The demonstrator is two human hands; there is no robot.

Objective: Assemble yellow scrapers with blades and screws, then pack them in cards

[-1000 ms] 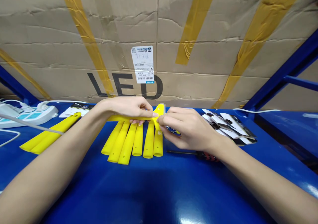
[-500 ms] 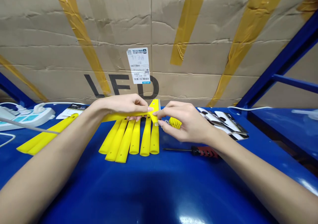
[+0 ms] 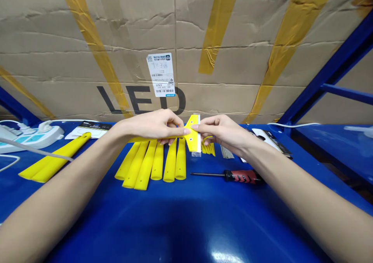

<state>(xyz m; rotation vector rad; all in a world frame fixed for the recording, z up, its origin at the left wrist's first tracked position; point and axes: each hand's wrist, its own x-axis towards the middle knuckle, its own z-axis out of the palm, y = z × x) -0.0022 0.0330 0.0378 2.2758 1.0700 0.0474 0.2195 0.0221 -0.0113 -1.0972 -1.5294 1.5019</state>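
Note:
Both hands hold one yellow scraper (image 3: 191,143) above the blue bench, its handle pointing left. My left hand (image 3: 157,126) is closed round the neck, with the thumb pressed on top. Two screw spots show on the wide head. Along the head's right edge runs a pale blade strip (image 3: 198,138) in what looks like a clear cover. My right hand (image 3: 223,132) pinches that edge, thumb on top and the other fingers curled beneath. Several yellow handles (image 3: 147,165) lie in a row below. A screwdriver (image 3: 230,176) with a red and black grip lies to their right.
Small yellow pieces (image 3: 208,149) and grey metal strips (image 3: 227,152) lie behind my right hand. Printed cards (image 3: 269,140) are at the right. Yellow scrapers or handles (image 3: 55,160) and a white power strip (image 3: 37,138) with cables sit left. A large taped carton (image 3: 140,33) stands behind.
The scraper has shifted slightly right, and its head and pale blade edge show more fully. My right hand has moved right and turned, uncovering the grey strips.

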